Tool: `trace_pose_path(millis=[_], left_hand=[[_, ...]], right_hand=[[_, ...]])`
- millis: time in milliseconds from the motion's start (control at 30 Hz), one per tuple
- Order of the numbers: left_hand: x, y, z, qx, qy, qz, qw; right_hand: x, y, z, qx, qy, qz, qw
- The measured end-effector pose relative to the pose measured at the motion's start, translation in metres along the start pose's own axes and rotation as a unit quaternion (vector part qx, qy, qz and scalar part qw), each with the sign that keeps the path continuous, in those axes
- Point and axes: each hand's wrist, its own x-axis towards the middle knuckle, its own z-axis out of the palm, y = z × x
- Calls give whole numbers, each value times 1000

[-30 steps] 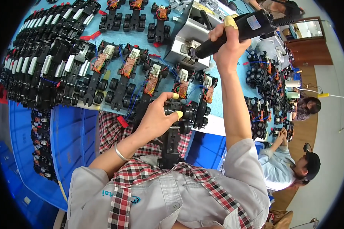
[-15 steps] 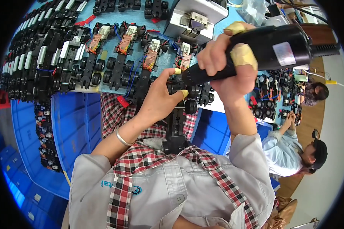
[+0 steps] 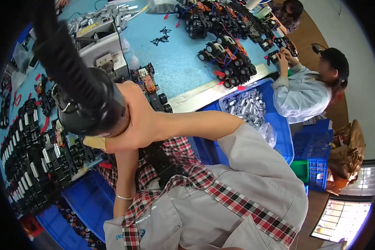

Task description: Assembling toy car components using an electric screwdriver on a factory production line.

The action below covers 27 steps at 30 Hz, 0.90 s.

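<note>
My right hand (image 3: 135, 116) is wrapped round a black power screwdriver (image 3: 87, 108), its thick cord rising toward the upper left. Yellow tape covers a finger of that hand. Behind it, my left forearm (image 3: 126, 171), with a silver bangle, reaches up; the left hand itself is hidden, fingers included. Below my right wrist, a black toy-car chassis (image 3: 158, 162) extends over my checked apron. The screwdriver's tip is out of sight. Beyond my right hand, another chassis (image 3: 148, 85) with a copper-coloured board and black wheels lies at the table edge.
Rows of chassis (image 3: 33, 154) fill the left side. A whitish metal box machine (image 3: 106, 58) stands at the back left. More chassis (image 3: 229, 62) are piled on the blue table (image 3: 171, 64). A blue bin (image 3: 285, 143) holds silver parts. At right, a co-worker (image 3: 308, 83) handles parts.
My view has swung to the right. The screwdriver and my right hand now appear further left, covering my left hand, which showed before with taped fingers at a chassis.
</note>
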Motion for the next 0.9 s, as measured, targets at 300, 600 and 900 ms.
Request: trace_pose_path(millis=[300, 600, 900], left_hand=[[-6, -25, 13, 9, -51, 24, 998], [26, 117, -58, -185, 172, 210, 944], [-14, 122, -157, -120, -69, 384, 913]], right_hand=[[-2, -30, -3, 14, -6, -8, 1000], [144, -130, -126, 395, 47, 88, 913], [145, 259, -215, -65, 234, 427, 871]])
